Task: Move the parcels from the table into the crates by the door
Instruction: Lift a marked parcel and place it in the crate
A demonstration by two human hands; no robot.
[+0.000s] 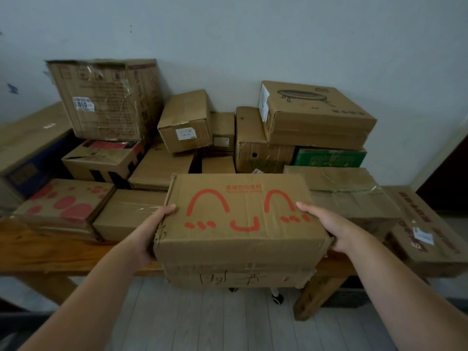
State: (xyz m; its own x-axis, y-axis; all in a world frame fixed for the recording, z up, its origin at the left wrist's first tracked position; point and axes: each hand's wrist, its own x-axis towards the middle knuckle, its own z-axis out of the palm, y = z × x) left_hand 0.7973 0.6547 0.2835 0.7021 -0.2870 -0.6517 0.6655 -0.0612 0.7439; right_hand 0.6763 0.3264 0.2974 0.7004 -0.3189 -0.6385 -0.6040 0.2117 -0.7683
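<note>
A cardboard parcel with a red smiling face printed on top (240,219) is held at the front edge of the wooden table (50,252). It seems to sit on a second box with handwriting on its front (238,277). My left hand (152,234) grips the parcel's left end, thumb on top. My right hand (326,229) grips its right end, thumb on the top edge. Many more cardboard parcels are piled on the table behind, against the wall. No crates are in view.
A tall taped box (106,100) leans at the back left. A flat box with red blotches (63,201) lies front left. A box with a grill drawing (316,115) tops the right stack, above a green box (329,158). A dark doorway (448,178) opens at the right. Grey plank floor lies below.
</note>
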